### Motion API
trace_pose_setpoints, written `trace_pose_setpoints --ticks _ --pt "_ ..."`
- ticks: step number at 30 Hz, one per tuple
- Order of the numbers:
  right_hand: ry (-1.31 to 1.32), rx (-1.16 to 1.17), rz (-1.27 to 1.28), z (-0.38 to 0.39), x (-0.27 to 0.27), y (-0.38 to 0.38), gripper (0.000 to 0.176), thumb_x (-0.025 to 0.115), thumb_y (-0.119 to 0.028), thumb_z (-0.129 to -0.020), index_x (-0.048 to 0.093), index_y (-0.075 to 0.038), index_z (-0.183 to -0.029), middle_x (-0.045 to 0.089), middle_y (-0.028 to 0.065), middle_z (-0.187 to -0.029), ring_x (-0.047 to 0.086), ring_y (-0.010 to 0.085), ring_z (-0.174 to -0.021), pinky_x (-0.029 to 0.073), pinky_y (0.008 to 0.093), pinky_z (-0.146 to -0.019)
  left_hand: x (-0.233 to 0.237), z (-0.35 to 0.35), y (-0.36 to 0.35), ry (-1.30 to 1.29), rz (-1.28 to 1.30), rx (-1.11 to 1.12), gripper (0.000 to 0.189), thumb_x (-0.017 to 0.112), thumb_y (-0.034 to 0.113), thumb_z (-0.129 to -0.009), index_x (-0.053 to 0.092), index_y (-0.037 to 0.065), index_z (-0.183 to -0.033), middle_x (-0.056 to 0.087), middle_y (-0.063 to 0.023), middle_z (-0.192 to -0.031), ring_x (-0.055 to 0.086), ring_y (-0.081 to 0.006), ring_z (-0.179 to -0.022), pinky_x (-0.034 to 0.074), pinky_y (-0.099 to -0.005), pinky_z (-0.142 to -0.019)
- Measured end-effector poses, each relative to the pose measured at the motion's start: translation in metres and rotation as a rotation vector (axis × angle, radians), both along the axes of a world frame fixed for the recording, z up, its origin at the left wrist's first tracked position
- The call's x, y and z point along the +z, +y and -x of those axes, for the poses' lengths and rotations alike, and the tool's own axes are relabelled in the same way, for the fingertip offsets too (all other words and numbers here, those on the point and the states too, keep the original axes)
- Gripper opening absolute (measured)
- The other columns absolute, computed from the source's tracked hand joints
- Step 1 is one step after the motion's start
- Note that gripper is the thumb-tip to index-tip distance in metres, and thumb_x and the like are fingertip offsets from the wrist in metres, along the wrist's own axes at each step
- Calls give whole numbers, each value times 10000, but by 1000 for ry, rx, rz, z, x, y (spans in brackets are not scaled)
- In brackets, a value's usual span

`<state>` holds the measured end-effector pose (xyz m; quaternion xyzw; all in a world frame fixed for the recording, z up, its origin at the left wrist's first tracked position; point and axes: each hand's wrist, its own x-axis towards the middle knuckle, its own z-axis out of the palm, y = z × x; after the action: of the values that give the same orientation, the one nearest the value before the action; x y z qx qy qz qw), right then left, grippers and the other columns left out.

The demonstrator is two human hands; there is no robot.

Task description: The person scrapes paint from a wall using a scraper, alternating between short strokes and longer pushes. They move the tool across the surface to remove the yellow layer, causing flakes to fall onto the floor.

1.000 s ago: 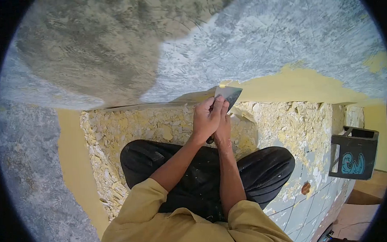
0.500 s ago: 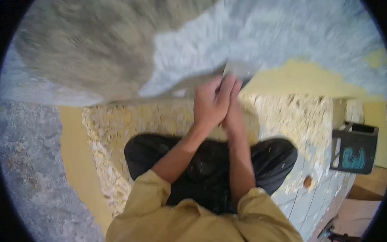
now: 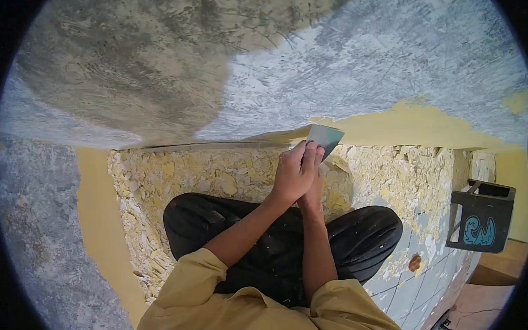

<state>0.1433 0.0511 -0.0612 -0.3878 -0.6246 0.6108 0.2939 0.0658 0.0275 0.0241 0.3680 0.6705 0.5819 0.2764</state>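
Note:
A scraper [image 3: 325, 141] with a broad metal blade is at the foot of the wall, its blade over the lower edge of the yellow paint [image 3: 411, 122]. My left hand [image 3: 296, 174] is closed around its handle, fingers just below the blade. Behind and partly under it, my right hand [image 3: 313, 197] is also closed on the handle, much of it hidden by the left. Grey bare wall [image 3: 284, 88] shows above the blade, with a darker brownish patch [image 3: 138, 70] to the left.
Flakes of peeled paint [image 3: 229, 166] lie thickly along the wall base around my knees. A black stool [image 3: 485, 215] with a blue mark lies at the right. A small brown object [image 3: 414, 263] sits on the grey tiles [image 3: 430, 275]. Another wall [image 3: 33, 231] borders the left side.
Both hands and the scraper have come down from higher on the wall to its base. The blade is now turned so that more of its face shows.

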Motion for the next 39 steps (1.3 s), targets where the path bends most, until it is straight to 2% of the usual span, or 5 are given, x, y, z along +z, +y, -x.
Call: trace_pose_setpoints --ticks 7,9,19,33,39 --pt "-459 -35 116 8 79 -3 625 269 -471 -991 212 -25 -1424 411 216 -1329 581 306 -972 486 426 -767 16 17 -2 -101 78 -194 343 470 278 -960 609 -27 -890 625 -180 -701 602 -249 -591 465 -344 -574" --pt "-320 -407 93 13 87 -4 779 310 -619 -923 642 62 -744 545 99 -502 545 205 -446 429 328 -427 14 14 -1 -113 39 -187 353 467 287 -964 611 -28 -896 616 -161 -679 575 -214 -574 452 -332 -560" --pt "-229 -356 364 9 104 -3 738 332 -595 -933 614 64 -754 523 78 -512 492 143 -401 371 282 -374 15 11 0 -106 5 -164 355 445 312 -984 606 9 -889 543 -28 -604 474 -75 -533 392 -266 -476" --pt "-132 -298 318 17 77 -2 748 269 -642 -924 559 26 -1093 595 97 -705 526 144 -481 360 283 -372 26 15 -2 -11 99 -153 393 432 324 -974 592 -26 -894 612 -181 -697 605 -279 -600 456 -356 -558" --pt "-61 -249 517 8 94 -3 742 294 -661 -909 588 21 -905 541 72 -605 495 142 -428 360 275 -354 32 15 -5 -126 83 -216 381 423 319 -982 580 -14 -883 567 -125 -631 550 -203 -510 428 -329 -488"
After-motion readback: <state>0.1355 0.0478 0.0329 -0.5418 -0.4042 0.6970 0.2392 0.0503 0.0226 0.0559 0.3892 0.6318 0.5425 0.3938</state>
